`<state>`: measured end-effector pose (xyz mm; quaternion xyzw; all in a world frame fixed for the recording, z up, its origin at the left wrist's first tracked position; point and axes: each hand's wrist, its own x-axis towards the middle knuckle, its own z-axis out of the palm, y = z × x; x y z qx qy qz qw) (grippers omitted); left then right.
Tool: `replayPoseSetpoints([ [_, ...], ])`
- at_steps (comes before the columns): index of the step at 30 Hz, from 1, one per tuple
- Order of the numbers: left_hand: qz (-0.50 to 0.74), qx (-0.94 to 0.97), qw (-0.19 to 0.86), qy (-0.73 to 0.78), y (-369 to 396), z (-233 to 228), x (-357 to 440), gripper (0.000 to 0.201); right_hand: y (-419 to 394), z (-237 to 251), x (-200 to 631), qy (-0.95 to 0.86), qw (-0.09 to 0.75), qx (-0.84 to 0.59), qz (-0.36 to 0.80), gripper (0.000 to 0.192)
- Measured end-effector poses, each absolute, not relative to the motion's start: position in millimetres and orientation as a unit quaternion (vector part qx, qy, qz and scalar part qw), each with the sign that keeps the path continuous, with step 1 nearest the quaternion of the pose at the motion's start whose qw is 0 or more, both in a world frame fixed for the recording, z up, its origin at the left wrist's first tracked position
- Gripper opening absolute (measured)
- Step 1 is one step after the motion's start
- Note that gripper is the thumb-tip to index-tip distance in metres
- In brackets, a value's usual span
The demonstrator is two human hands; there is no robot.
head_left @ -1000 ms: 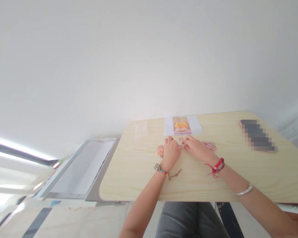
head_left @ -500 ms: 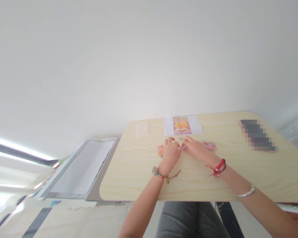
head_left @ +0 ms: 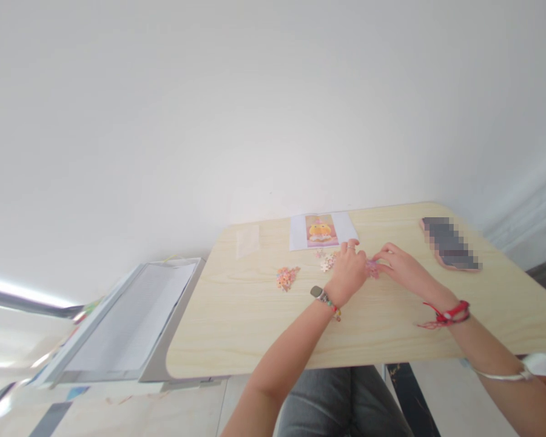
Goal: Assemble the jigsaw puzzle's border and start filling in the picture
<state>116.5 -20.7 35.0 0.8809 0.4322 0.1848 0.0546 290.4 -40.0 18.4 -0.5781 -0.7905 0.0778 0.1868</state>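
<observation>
Small jigsaw puzzle pieces lie on the wooden table in separate heaps. My left hand [head_left: 348, 271], back up and fingers bent, is at the left side of a pink-purple heap of puzzle pieces [head_left: 372, 268]; its fingertips are partly hidden. At the heap's right side, my right hand [head_left: 404, 271] has thumb and forefinger drawn together on a puzzle piece among the purple ones. Pale puzzle pieces [head_left: 327, 262] lie just left of my left hand, partly covered by it. Farther left is an orange heap of puzzle pieces [head_left: 286, 278].
A sheet with a printed yellow cartoon picture [head_left: 321, 231] lies at the table's back edge. Left of it is a clear plastic bag [head_left: 248, 241]. A phone [head_left: 451, 244] rests on the right. A low cabinet with papers [head_left: 134, 315] stands left of the table [head_left: 236, 340].
Both hands have moved right, from the middle of the table to the pink-purple heap. They have come slightly apart, uncovering the orange heap and pale pieces. The view has shifted a little.
</observation>
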Motion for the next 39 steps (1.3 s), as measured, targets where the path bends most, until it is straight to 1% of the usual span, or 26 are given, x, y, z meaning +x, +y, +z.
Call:
replayPoseSetpoints([
  [4,0.171,0.873,0.058,0.452,-19.5,34.7,93.5,0.019,-37.6,11.1,296.1,-0.788,0.187,-0.581,0.082,0.019],
  [8,0.145,0.846,0.042,0.512,-23.8,32.1,51.8,0.014,-39.8,16.2,285.2,-0.783,0.188,-0.585,0.096,0.020],
  [13,0.137,0.813,0.021,0.566,-31.6,21.6,20.1,0.012,-43.7,28.6,242.9,-0.813,0.174,-0.547,0.100,0.020],
  [17,0.141,0.804,0.017,0.577,-30.9,16.2,19.5,0.010,-38.9,30.5,207.9,-0.817,0.119,-0.559,0.074,0.017],
  [19,0.139,0.805,0.025,0.576,-28.9,17.3,23.5,0.009,-34.6,29.6,197.4,-0.816,0.109,-0.564,0.063,0.017],
  [24,0.137,0.812,0.048,0.565,-23.9,25.8,34.9,0.015,-25.8,25.6,187.1,-0.827,0.132,-0.544,0.056,0.016],
  [29,0.138,0.816,0.056,0.558,-21.2,24.3,36.6,0.016,-23.4,21.2,182.6,-0.836,0.127,-0.530,0.066,0.013],
  [34,0.164,0.823,0.055,0.541,-19.0,13.1,33.4,0.007,-22.6,17.3,181.0,-0.836,0.124,-0.531,0.063,0.017],
  [37,0.173,0.824,0.061,0.536,-18.1,9.0,33.0,0.010,-21.9,16.8,181.9,-0.835,0.148,-0.523,0.080,0.019],
  [39,0.187,0.819,0.075,0.537,-18.1,8.1,31.8,0.009,-21.5,17.7,183.6,-0.833,0.176,-0.512,0.111,0.019],
])
